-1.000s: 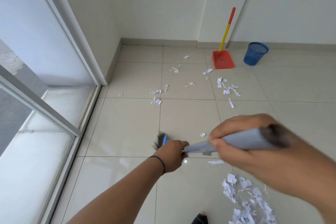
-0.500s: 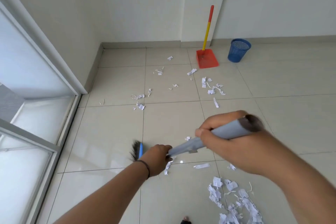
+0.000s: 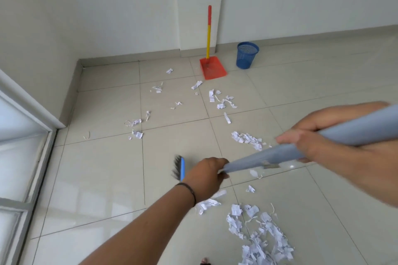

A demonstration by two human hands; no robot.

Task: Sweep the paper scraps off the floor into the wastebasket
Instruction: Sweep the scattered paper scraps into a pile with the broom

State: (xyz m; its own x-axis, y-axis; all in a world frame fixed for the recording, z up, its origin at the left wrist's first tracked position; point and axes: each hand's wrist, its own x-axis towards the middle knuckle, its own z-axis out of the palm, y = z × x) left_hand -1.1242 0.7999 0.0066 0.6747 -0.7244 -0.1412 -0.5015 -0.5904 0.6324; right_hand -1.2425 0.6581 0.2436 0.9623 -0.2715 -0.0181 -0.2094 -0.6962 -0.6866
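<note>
The tiled floor fills most of your view, pale and glossy, running back to the white walls, with a glass door frame at your left. Your broom handle, a thick grey tube, crosses from the right edge down toward the middle of the floor. Your right hand is clenched around its upper part, close to the camera and blurred. Your left hand is wrapped around the handle lower down, a dark band at its wrist. Just left of that hand the broom head shows edge-on, blue back and dark bristles, low over the tile.

The biggest heap of paper scraps lies at the bottom right, near your feet. A smaller band of scraps sits just beyond the handle, and loose bits are strewn over the tiles further out, well apart from each other.

Against the far wall stands the red dustpan, its red and yellow stick upright. Just beside it on the right is the blue mesh wastebasket, upright, well apart from all the scraps.
</note>
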